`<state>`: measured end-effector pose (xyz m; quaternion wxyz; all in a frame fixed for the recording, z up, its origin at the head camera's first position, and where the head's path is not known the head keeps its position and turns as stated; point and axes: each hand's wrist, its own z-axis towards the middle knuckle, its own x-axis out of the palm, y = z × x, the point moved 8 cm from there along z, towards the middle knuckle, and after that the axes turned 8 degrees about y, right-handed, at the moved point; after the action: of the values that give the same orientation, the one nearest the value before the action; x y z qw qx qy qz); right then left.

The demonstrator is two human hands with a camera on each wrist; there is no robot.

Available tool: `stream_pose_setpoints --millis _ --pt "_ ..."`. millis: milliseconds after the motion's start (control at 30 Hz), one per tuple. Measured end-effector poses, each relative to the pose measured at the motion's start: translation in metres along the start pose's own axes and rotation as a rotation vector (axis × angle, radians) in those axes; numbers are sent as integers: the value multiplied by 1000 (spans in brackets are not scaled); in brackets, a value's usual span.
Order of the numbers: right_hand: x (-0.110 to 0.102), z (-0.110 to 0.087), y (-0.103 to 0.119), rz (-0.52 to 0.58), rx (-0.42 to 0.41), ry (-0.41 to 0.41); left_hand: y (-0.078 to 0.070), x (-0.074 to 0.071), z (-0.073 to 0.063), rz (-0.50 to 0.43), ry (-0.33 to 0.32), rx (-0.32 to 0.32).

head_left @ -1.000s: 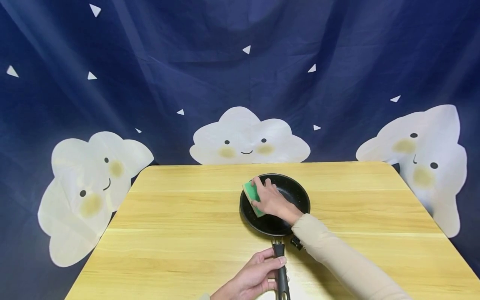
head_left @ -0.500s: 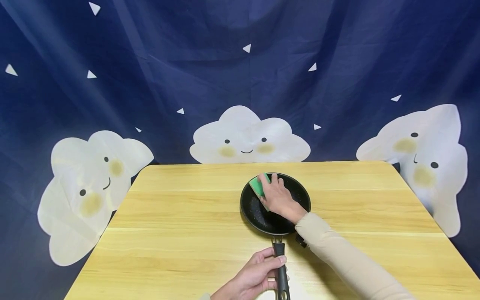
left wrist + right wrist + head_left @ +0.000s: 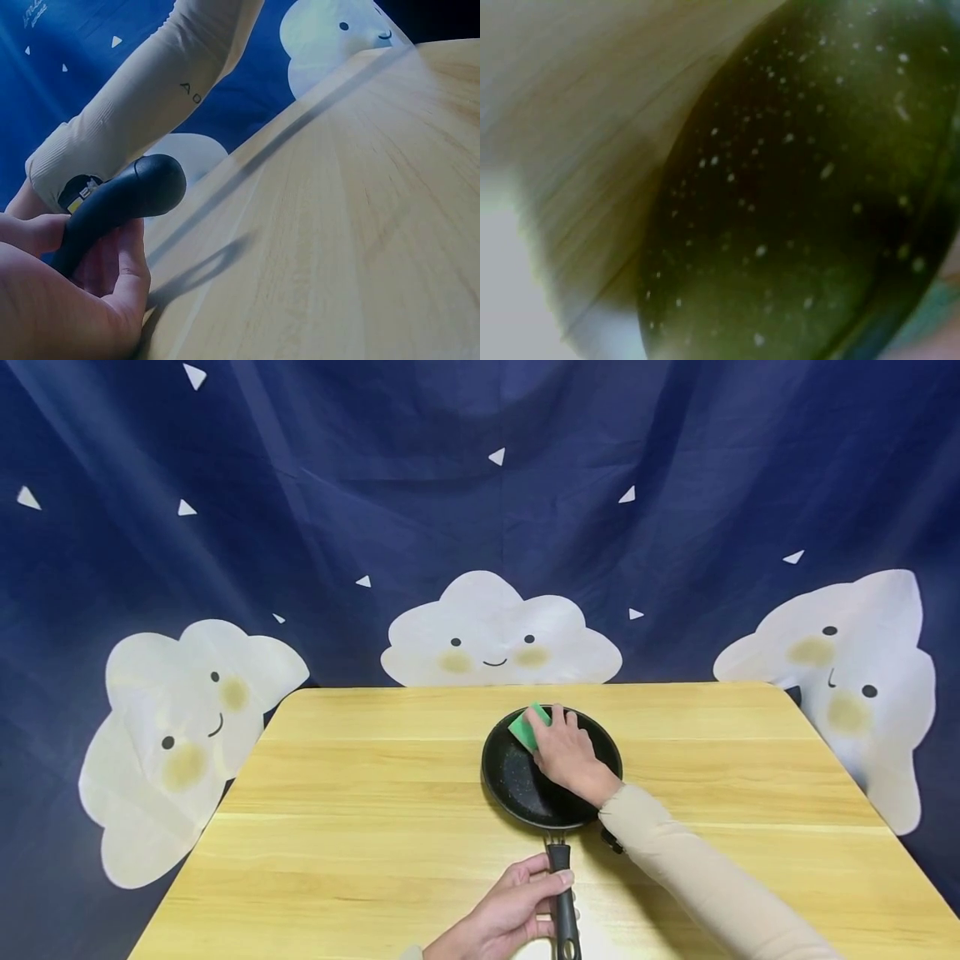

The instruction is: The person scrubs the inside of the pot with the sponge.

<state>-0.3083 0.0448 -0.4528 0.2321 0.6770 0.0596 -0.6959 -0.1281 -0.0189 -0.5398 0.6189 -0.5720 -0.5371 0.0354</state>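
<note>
A black frying pan point(image 3: 517, 785) with pale speckles lies on the wooden table, its handle point(image 3: 564, 910) pointing toward me. My left hand point(image 3: 513, 902) grips that handle, thumb across the top. The left wrist view shows the rounded end of the pan handle point(image 3: 127, 195) sticking out past the fingers. Inside the pan, near its far left rim, my right hand point(image 3: 566, 752) holds a green sponge point(image 3: 522, 733), partly covered by the fingers. Up close in the right wrist view, the speckled pan point(image 3: 765, 195) is blurred, with a green bit of sponge point(image 3: 930, 311) at the lower right edge.
The wooden table point(image 3: 360, 793) extends on both sides of the pan. Behind it hangs a dark blue curtain point(image 3: 420, 518) printed with smiling clouds. My right sleeve point(image 3: 697, 868) crosses the table's right front. A dark object point(image 3: 611, 841) shows by the cuff.
My right hand has slid the sponge from the pan's left side toward its far rim, away from me and a little rightward. The left hand and the pan have hardly moved.
</note>
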Motion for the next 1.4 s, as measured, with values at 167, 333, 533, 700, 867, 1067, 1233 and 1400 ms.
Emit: stream_pose_setpoints --millis 167,333,533,700,867,1067,1233,1400 --pt "-1 -5 -4 -53 -4 -23 0 0 0 -5 4 -4" --pt "-2 -9 -9 -89 -12 -35 0 0 0 1 3 2" --pt "-3 -16 -15 -99 2 -23 0 0 -1 -1 5 0" --pt "-2 -21 -19 -128 29 -6 -1 0 0 -1 1 0" --pt "-1 -25 -20 -179 42 22 -1 0 0 -1 -3 0" --pt "-2 -29 -20 -201 57 42 0 1 0 -1 3 4" --pt "-2 -33 -20 -218 76 73 0 1 0 2 6 3" --pt "-2 -37 -20 -228 89 113 0 1 0 0 6 -5"
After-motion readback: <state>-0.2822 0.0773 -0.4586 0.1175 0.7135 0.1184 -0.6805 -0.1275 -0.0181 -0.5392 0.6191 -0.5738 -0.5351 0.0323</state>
